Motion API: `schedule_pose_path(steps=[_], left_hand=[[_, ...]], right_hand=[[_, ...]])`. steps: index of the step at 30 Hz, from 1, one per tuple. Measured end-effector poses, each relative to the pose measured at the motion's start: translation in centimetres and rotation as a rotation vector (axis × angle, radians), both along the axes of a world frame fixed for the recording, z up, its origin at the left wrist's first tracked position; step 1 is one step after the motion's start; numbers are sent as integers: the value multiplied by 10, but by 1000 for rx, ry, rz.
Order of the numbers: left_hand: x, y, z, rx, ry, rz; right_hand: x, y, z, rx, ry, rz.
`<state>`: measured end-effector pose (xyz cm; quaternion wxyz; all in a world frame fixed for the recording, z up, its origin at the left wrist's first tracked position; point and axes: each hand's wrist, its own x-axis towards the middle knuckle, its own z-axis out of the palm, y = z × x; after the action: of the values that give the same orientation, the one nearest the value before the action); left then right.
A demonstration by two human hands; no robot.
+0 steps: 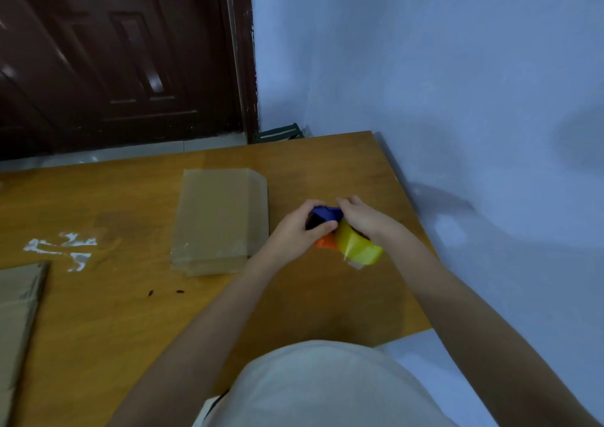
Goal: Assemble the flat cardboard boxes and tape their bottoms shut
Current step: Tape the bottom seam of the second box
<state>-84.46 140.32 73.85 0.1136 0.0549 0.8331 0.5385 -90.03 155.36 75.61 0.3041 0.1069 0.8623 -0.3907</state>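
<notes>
Both hands met over the right side of the wooden table (98,322), not far from its right edge, and together they held a tape dispenser (340,230). The left hand (295,230) curled its fingers round the dispenser's blue and black end, with the thumb laid across the near side. The right hand (366,219) gripped the same tool from the other side, fingers bent over the blue top. Below the hands showed an orange part of the dispenser and a roll of yellow tape (358,245), with a short loose end of tape hanging at its lower edge. Whether the dispenser touched the table could not be told. Just to the left of the hands, towards the middle of the table and nearer its far edge, lay a cardboard box (219,220), closed faces up, with clear tape glinting along its near end; nothing of its inside could be seen, so what it held, if anything, could not be told. At the left edge of the table, near the front corner, lay flat cardboard (16,322), partly out of view. Between the two, white scraps or smears (65,250) marked the tabletop, and two small dark specks (165,292) lay nearer the person. Beyond the far edge stood a dark wooden door (114,57), and a pale blue wall (441,83) ran along the right edge.
</notes>
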Motion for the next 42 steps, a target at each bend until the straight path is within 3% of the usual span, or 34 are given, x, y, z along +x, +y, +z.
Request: schedule_pose_path(steps=[4, 9, 19, 26, 32, 36, 39, 42], left_hand=[[-32, -3, 3, 17, -144, -56], [-61, 22, -8, -39, -460, -113], [-71, 68, -59, -70, -679, -67], [-78, 73, -77, -216, -562, -25], [-79, 76, -79, -215, -598, -10], [-73, 77, -77, -362, -517, -44], [-69, 72, -71, -394, -432, -111], [-67, 58, -62, -376, -336, -131]], right_hand=[[6, 20, 1, -164, -125, 47], [18, 39, -3, -268, -240, -101], [27, 57, -28, -333, -446, -428], [17, 60, -48, -378, -492, -513], [8, 67, -59, -372, -530, -511], [4, 65, -60, -325, -553, -453], [4, 62, -51, -119, -512, -329], [4, 59, -36, 145, -330, -115]])
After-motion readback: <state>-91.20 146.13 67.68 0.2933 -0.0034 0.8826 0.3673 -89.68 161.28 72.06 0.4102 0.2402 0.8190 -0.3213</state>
